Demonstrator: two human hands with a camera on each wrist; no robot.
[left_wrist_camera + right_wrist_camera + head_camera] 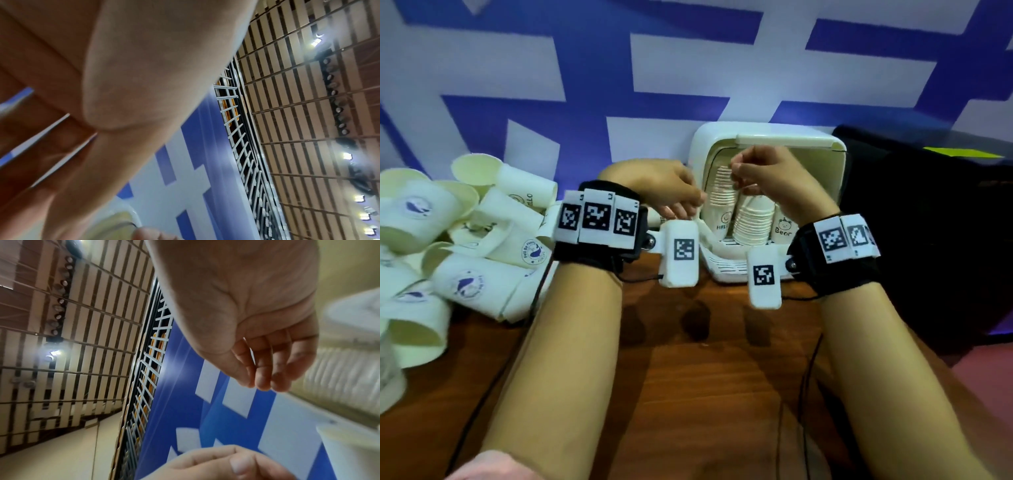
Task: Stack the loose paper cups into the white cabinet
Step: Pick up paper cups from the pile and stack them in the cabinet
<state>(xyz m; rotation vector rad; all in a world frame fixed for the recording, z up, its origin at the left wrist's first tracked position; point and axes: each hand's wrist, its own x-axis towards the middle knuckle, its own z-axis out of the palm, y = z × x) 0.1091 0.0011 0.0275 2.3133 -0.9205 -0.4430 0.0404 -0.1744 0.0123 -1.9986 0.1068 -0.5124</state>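
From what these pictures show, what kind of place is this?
Probably a staged work table in a large hall: a brown wooden table, a blue-and-white patterned wall, a slatted ceiling with spotlights. A white plastic cabinet holds stacked paper cups.

Readable text, head view only; left stack of nested white paper cups in the white cabinet (722, 209): bottom cup reads "HEL", rest cut off by a hand, smiley face above; right white paper cup in the cabinet (786, 228): "Bear" under a bear face; loose white paper cup against the far wall (530, 195): "HELLO", partly hidden; round blue logos on the loose cups at left (534, 251): lettering too blurred; wrist views: nothing legible
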